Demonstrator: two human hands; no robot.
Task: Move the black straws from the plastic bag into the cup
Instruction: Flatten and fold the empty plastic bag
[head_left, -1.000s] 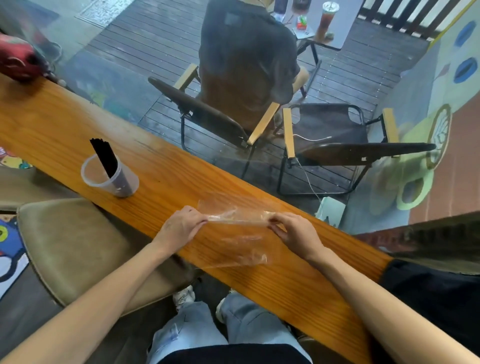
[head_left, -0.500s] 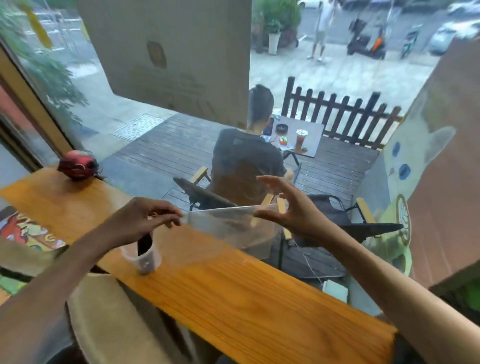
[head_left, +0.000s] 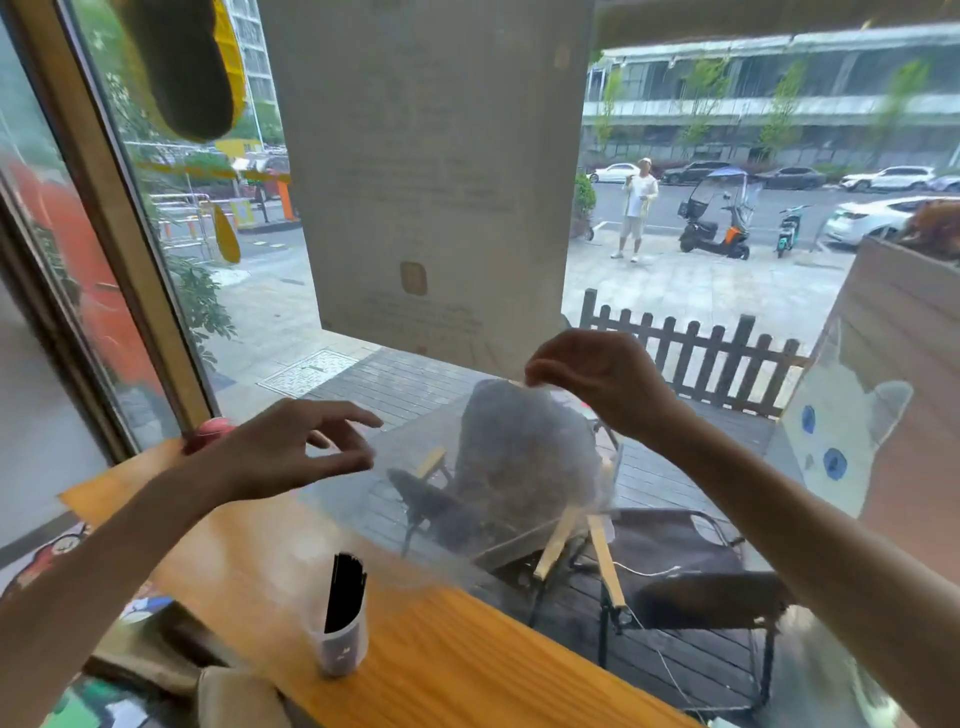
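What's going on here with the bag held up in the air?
A person at a wooden counter by a window holds up a clear plastic bag. The right hand pinches its top edge; the left hand is open beside it. The bag looks empty, and the black straws already stand in the cup below.

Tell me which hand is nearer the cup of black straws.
Left. The left hand hovers above the cup, slightly to its left; the right hand is higher and off to its right, pinching the plastic bag.

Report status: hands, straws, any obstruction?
Right hand pinching plastic bag aloft; left hand open beside it. Black straws in cup. Nothing obstructing.
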